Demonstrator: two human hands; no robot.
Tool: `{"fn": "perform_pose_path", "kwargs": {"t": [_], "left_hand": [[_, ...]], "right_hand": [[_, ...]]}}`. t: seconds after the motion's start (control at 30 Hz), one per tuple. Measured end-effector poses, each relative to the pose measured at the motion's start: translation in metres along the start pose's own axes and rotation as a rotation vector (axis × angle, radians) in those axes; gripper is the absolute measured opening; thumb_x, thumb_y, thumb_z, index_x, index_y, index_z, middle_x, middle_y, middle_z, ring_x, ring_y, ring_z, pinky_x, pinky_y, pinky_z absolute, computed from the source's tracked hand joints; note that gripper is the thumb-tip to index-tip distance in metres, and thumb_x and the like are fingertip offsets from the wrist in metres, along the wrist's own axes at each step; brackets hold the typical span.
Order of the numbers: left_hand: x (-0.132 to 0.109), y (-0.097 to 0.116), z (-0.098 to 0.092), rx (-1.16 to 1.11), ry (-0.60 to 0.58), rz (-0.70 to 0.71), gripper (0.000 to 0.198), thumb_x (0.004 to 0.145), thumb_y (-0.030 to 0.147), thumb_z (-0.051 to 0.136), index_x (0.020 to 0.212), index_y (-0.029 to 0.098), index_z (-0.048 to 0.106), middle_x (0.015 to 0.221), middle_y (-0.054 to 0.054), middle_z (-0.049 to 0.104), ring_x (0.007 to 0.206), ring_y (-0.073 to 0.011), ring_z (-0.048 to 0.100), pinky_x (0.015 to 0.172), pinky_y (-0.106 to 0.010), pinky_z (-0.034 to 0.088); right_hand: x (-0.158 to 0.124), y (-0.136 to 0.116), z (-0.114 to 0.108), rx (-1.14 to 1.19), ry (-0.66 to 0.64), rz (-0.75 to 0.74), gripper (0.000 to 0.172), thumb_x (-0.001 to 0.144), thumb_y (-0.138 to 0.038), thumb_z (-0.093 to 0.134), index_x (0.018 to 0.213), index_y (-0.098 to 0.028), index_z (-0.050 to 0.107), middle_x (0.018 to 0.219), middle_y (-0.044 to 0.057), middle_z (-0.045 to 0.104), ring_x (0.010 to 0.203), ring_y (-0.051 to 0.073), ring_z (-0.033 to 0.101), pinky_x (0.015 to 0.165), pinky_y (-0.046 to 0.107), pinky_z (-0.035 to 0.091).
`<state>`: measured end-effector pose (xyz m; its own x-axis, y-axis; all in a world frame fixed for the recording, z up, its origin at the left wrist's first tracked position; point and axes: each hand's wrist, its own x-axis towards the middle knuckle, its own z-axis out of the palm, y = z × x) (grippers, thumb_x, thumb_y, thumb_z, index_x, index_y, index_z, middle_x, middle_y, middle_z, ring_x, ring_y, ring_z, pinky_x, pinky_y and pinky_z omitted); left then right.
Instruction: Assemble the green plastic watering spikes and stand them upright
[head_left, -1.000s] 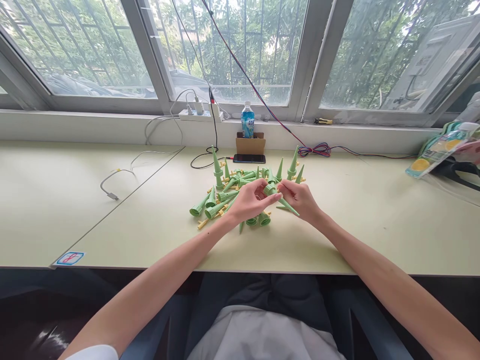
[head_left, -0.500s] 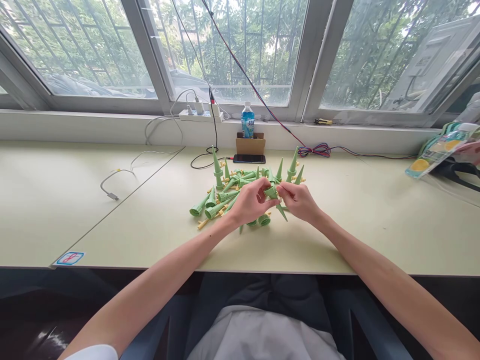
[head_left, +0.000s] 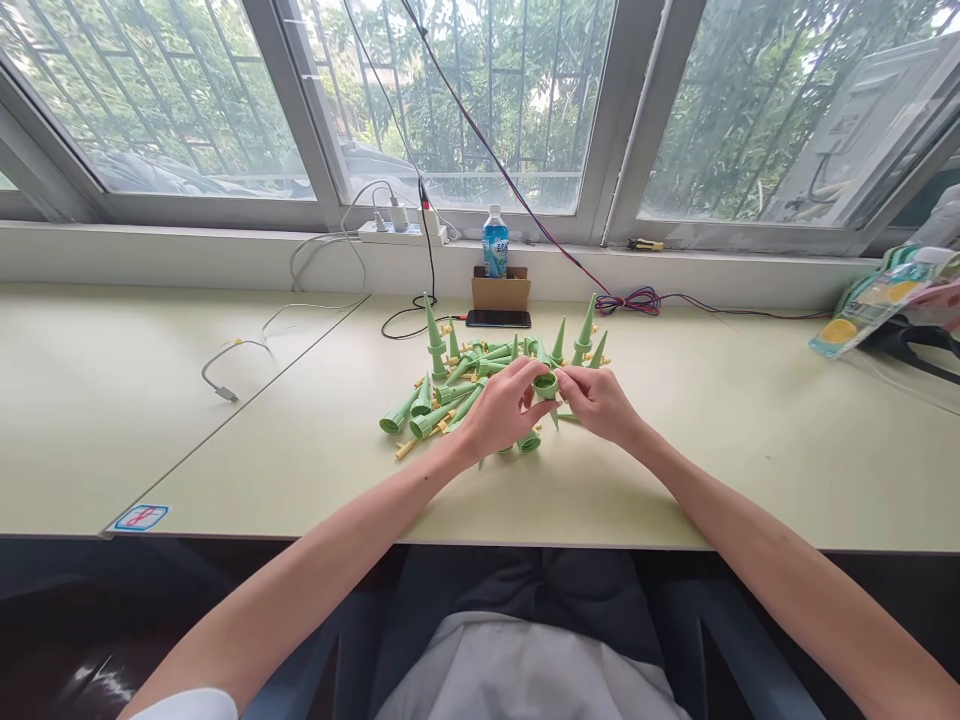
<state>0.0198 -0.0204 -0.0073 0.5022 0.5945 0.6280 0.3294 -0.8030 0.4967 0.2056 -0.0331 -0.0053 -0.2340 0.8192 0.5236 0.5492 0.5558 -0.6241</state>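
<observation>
My left hand [head_left: 499, 410] and my right hand [head_left: 600, 402] meet over a heap of green cone-shaped spikes [head_left: 450, 385] on the pale table [head_left: 712, 450]. Both pinch one green spike [head_left: 547, 388], its round open end turned towards me and its tip pointing down. The left fingers grip the rim on the left, the right fingers close on its right side. Small yellow pegs [head_left: 405, 448] lie among the spikes. Several spikes stand upright at the back of the heap [head_left: 585, 330].
A phone [head_left: 498, 318] lies flat in front of a cardboard stand [head_left: 500, 290], with a water bottle [head_left: 494, 240] behind. A power strip [head_left: 401, 230] and cables sit on the sill; a white cable [head_left: 225, 370] trails at left. Packets [head_left: 877, 305] lie far right.
The held spike has swung from lying slantwise with its tip to the lower right to standing tip-down with its open end up. Both hands stayed in place.
</observation>
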Motion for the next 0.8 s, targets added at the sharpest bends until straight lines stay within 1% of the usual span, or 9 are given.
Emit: {"fn": "perform_pose_path", "kwargs": {"t": [0.07,0.17,0.27,0.33,0.4,0.5,0.6,0.67,0.8], "left_hand": [[0.001,0.002,0.000,-0.016,0.015,-0.038,0.023,0.087,0.032,0.063,0.106,0.022,0.054,0.097,-0.002,0.057,0.065,-0.0087,0.056,0.062,-0.024,0.046],[0.004,0.006,0.000,-0.053,0.057,-0.149,0.031,0.087,0.040,0.063,0.110,0.022,0.052,0.100,-0.003,0.059,0.063,-0.0083,0.055,0.062,-0.024,0.047],[0.006,0.009,-0.001,-0.133,0.063,-0.267,0.036,0.083,0.047,0.066,0.102,0.021,0.051,0.085,0.000,0.060,0.060,-0.0094,0.054,0.057,-0.024,0.045],[0.007,0.011,-0.003,-0.211,0.018,-0.342,0.036,0.081,0.052,0.066,0.088,0.019,0.052,0.073,0.001,0.057,0.058,-0.0101,0.052,0.052,-0.023,0.042],[0.007,0.013,-0.006,-0.322,-0.062,-0.424,0.040,0.080,0.055,0.066,0.077,0.018,0.053,0.067,0.001,0.056,0.055,-0.0102,0.052,0.049,-0.022,0.040],[0.008,0.015,-0.009,-0.539,-0.166,-0.526,0.041,0.079,0.056,0.068,0.076,0.016,0.056,0.068,-0.001,0.059,0.053,-0.0095,0.053,0.049,-0.023,0.041],[0.010,0.014,-0.011,-0.733,-0.190,-0.571,0.044,0.077,0.057,0.070,0.077,0.015,0.060,0.075,-0.004,0.063,0.056,-0.0091,0.055,0.052,-0.024,0.044],[0.011,0.013,-0.011,-0.817,-0.187,-0.606,0.049,0.078,0.062,0.066,0.077,0.013,0.063,0.076,-0.006,0.064,0.058,-0.0103,0.056,0.053,-0.024,0.046],[0.013,0.011,-0.010,-0.858,-0.202,-0.688,0.068,0.078,0.076,0.053,0.069,0.010,0.067,0.072,-0.011,0.067,0.056,-0.0120,0.056,0.052,-0.025,0.047]], "right_hand": [[0.000,0.000,0.001,0.010,0.032,-0.002,0.044,0.097,-0.043,0.039,0.060,-0.020,0.036,0.053,-0.004,0.034,0.050,0.009,0.029,0.048,0.026,0.024],[0.000,-0.001,0.002,0.028,0.090,0.008,0.044,0.097,-0.046,0.040,0.062,-0.020,0.040,0.052,-0.003,0.038,0.049,0.010,0.032,0.049,0.026,0.027],[-0.001,-0.002,0.003,0.045,0.123,0.016,0.044,0.098,-0.048,0.040,0.064,-0.021,0.043,0.051,-0.003,0.041,0.048,0.010,0.035,0.049,0.026,0.028],[-0.001,-0.002,0.003,0.051,0.134,0.009,0.044,0.098,-0.050,0.040,0.065,-0.021,0.043,0.051,-0.003,0.042,0.047,0.010,0.036,0.049,0.026,0.029],[-0.001,-0.003,0.002,0.048,0.141,0.000,0.045,0.098,-0.052,0.040,0.066,-0.021,0.042,0.050,-0.003,0.043,0.047,0.010,0.036,0.049,0.026,0.030],[-0.001,-0.003,0.001,0.050,0.148,0.001,0.044,0.098,-0.053,0.040,0.067,-0.021,0.043,0.051,-0.003,0.044,0.048,0.011,0.038,0.050,0.026,0.031],[-0.002,-0.002,0.001,0.073,0.157,0.010,0.043,0.098,-0.052,0.040,0.069,-0.021,0.044,0.052,-0.003,0.044,0.048,0.011,0.039,0.050,0.026,0.031],[-0.002,-0.002,0.001,0.078,0.157,0.010,0.042,0.098,-0.053,0.040,0.069,-0.021,0.045,0.052,-0.003,0.044,0.048,0.011,0.040,0.050,0.026,0.032],[-0.002,-0.002,0.002,0.060,0.136,-0.009,0.042,0.098,-0.052,0.040,0.070,-0.021,0.046,0.053,-0.003,0.046,0.049,0.011,0.040,0.052,0.026,0.033]]}}
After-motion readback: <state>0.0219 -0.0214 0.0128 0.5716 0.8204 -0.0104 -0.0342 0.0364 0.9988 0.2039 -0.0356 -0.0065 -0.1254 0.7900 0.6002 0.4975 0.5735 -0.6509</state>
